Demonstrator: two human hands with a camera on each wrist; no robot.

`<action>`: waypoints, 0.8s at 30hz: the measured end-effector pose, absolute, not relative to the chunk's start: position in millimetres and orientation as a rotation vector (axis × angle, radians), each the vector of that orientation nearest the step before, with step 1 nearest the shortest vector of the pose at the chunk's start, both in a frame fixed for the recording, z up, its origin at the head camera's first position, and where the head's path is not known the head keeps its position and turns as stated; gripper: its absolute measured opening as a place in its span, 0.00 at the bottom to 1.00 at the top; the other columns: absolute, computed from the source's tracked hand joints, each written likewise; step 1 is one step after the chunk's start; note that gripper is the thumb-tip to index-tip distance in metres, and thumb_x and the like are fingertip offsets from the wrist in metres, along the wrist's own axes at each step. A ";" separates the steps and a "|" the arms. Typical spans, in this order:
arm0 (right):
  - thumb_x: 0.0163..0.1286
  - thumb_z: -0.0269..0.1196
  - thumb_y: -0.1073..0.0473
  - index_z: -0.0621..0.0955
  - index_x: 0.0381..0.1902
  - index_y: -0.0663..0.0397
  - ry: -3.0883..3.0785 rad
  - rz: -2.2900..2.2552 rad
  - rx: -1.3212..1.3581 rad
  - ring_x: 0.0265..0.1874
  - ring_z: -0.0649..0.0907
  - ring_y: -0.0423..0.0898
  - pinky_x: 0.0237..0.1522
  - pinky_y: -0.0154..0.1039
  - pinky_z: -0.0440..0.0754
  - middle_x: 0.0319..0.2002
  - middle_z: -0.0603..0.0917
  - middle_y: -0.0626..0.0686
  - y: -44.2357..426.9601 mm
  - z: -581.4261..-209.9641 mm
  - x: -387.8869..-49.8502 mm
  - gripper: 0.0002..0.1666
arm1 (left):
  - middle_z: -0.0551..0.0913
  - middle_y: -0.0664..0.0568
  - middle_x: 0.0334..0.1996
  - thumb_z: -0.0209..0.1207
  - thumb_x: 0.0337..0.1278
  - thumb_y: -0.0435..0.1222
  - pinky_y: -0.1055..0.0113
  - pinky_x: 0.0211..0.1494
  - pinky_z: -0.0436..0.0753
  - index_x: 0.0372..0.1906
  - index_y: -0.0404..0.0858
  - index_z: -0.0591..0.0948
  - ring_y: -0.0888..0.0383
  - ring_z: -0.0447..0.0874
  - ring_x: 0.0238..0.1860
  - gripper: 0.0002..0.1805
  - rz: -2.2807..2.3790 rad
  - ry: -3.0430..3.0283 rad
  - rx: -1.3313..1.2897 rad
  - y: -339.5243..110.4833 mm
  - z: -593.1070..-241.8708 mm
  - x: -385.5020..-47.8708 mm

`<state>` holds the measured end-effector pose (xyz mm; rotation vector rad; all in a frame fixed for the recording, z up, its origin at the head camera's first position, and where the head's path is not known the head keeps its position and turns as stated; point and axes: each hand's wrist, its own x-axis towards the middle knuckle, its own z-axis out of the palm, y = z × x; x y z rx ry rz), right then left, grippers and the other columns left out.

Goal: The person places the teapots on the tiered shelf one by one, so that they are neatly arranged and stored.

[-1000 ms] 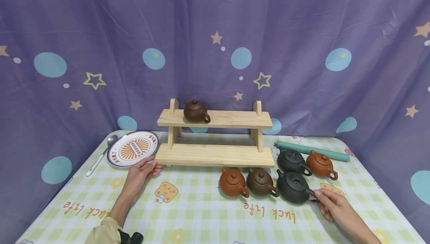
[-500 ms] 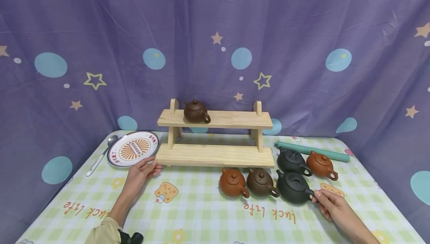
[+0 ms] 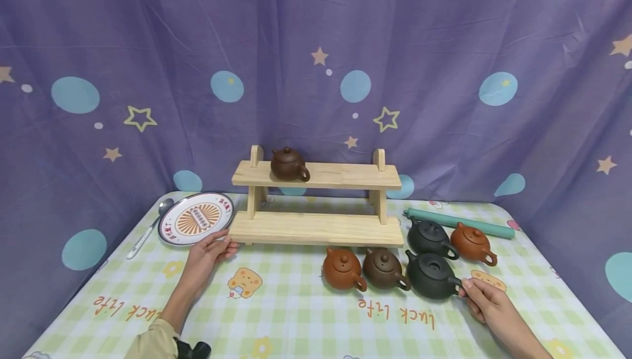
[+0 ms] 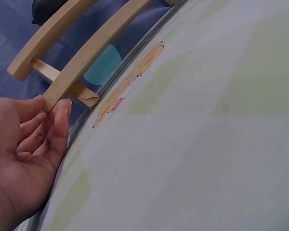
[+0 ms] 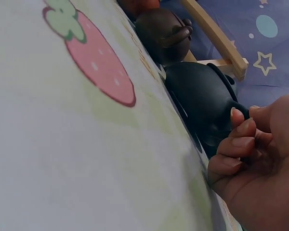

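Observation:
At the right front, my right hand [image 3: 489, 301] pinches the handle of a black teapot [image 3: 430, 276] between thumb and fingers; the right wrist view shows the same hand [image 5: 260, 163] on it. My left hand [image 3: 209, 257] grips the left end of the lower board of a two-tier wooden shelf [image 3: 316, 228], thumb above and fingers beneath, as the left wrist view of the hand [image 4: 33, 149] confirms. A dark brown teapot [image 3: 287, 164] sits on the upper board's left part. In front of the shelf stand an orange-brown teapot [image 3: 342, 269] and a brown teapot [image 3: 383, 268].
Behind the gripped teapot are another black teapot [image 3: 428, 237] and a second orange-brown teapot [image 3: 471, 241]. A green rolled tube [image 3: 464, 223] lies at the back right. On the left are a patterned plate [image 3: 170, 233] and a spoon [image 3: 148, 235]. A purple curtain [image 3: 316, 18] hangs behind.

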<state>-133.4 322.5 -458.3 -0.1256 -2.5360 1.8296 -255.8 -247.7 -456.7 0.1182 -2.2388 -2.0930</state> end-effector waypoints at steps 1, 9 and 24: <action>0.87 0.46 0.58 0.76 0.40 0.73 -2.527 1.847 -0.127 0.15 0.61 0.42 0.18 0.47 0.59 0.20 0.65 0.48 322.1 -458.0 -133.1 0.23 | 0.89 0.51 0.40 0.50 0.81 0.32 0.71 0.48 0.84 0.72 0.23 0.66 0.65 0.87 0.38 0.24 -2.094 -2.237 0.118 -247.7 -456.8 -255.9; 0.88 0.45 0.56 0.75 0.41 0.73 -2.466 1.914 -0.178 0.16 0.59 0.39 0.20 0.48 0.55 0.20 0.64 0.49 318.5 -457.0 -133.0 0.24 | 0.89 0.51 0.39 0.50 0.81 0.31 0.71 0.48 0.84 0.72 0.23 0.66 0.65 0.87 0.38 0.24 -2.106 -2.227 0.115 -247.7 -457.7 -256.3; 0.88 0.44 0.56 0.74 0.39 0.71 -2.371 1.974 -0.170 0.15 0.57 0.40 0.20 0.48 0.51 0.19 0.62 0.47 319.0 -455.1 -134.0 0.23 | 0.89 0.50 0.40 0.50 0.81 0.32 0.71 0.48 0.84 0.72 0.23 0.66 0.65 0.88 0.38 0.24 -2.100 -2.243 0.126 -247.5 -456.8 -255.2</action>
